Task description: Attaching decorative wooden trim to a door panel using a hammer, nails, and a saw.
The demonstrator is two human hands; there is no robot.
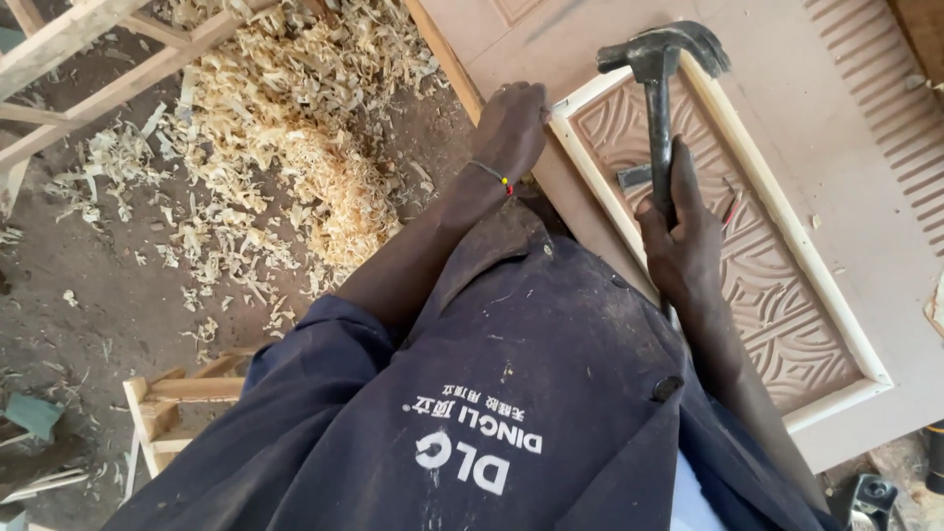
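**Hammer raised over the carved door panel**

A black claw hammer (pixel 661 98) is gripped by its handle in the right hand (pixel 678 236), fingers closed round the shaft, the head held up above the far end of the carved panel (pixel 747 285) set into a pinkish-brown door (pixel 846 147). The left hand (pixel 511 128) is pressed down near the door's left edge, beside the pale wooden trim (pixel 590 187) that frames the panel – whether anything is pinched under its fingers cannot be told. The step in hand is judged to be nailing the trim; a true, short blow on the trim is called for, well apart from the left fingers. A small dark tool (pixel 634 177) lies on the panel. The door lies flat – beyond its left edge an earthen floor (pixel 88 295) is strewn with wood shavings (pixel 295 128), with bare timber frames (pixel 108 69) and a small stool (pixel 172 413) nearby.
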